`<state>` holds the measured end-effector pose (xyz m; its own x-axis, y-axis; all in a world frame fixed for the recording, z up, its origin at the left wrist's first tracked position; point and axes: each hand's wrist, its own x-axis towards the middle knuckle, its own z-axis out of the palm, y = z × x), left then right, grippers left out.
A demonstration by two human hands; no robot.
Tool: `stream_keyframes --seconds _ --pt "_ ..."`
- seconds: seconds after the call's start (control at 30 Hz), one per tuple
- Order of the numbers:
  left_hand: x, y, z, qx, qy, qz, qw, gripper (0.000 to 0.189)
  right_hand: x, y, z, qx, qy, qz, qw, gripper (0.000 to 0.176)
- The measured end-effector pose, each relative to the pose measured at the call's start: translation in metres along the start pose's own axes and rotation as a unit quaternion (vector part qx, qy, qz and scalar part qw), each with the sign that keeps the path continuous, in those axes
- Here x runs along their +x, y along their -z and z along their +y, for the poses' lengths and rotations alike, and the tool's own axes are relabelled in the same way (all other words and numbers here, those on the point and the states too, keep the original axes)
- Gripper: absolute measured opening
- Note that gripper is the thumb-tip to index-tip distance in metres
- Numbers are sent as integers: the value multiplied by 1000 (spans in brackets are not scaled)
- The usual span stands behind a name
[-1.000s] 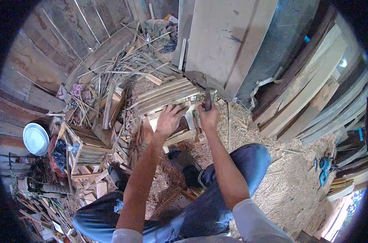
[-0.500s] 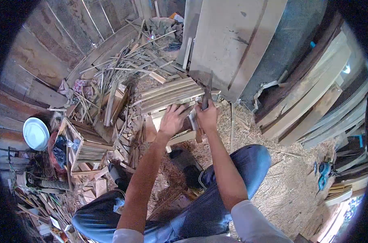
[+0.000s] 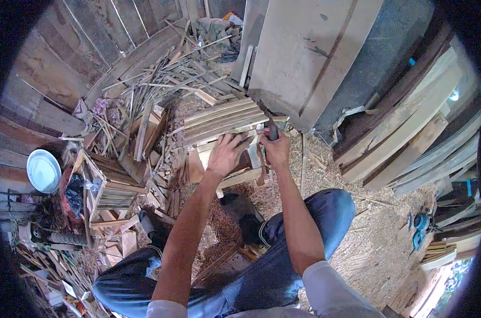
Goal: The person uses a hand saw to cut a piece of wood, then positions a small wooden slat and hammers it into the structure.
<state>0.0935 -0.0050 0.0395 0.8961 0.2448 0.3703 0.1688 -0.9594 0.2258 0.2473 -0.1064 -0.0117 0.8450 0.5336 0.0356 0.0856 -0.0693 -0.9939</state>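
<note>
Between my feet and the panel stands a slatted wooden crate (image 3: 222, 123), pale slats side by side on top and a partly open near side. My left hand (image 3: 225, 155) grips its near edge, fingers bent over the lowest slat. A dark piece shows just beyond those fingertips. At the crate's right end, my right hand (image 3: 275, 148) is closed around a dark tool (image 3: 273, 131). The tool's far end points up and left past the crate corner; its kind cannot be made out. Below this hand, a brown wooden piece (image 3: 260, 177) sits against the crate's right side.
Scrap sticks (image 3: 161, 79) are heaped behind and left. A second slatted crate (image 3: 118, 199) and a white lid-like disc (image 3: 44, 170) stand at left. Beyond the work leans a large panel (image 3: 309, 58). Long boards (image 3: 404, 138) and a blue power tool (image 3: 420, 228) lie right, over wood shavings.
My right hand has turned and shifted slightly right, and the dark tool's far end has swung from upright to up-left. My left hand stays on the crate.
</note>
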Motion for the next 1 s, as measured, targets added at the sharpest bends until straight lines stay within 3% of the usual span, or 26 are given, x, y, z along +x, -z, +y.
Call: stream_keyframes --seconds 0.43,0.5,0.7,0.97,1.0 --pt "5 0 2 77 -31 -58 995 60 -5 3 -28 -58 -36 14 998 23" --pt "5 0 2 87 -34 -64 994 61 -5 4 -33 -77 -60 -15 995 32" --pt "5 -3 2 79 -30 -79 993 68 -5 5 -33 -87 -59 -21 994 34" --pt "6 5 5 29 -17 -42 999 60 -7 1 -17 -95 9 17 995 22" --pt "6 7 9 1 20 -38 999 46 -11 3 -20 -75 28 28 996 21"
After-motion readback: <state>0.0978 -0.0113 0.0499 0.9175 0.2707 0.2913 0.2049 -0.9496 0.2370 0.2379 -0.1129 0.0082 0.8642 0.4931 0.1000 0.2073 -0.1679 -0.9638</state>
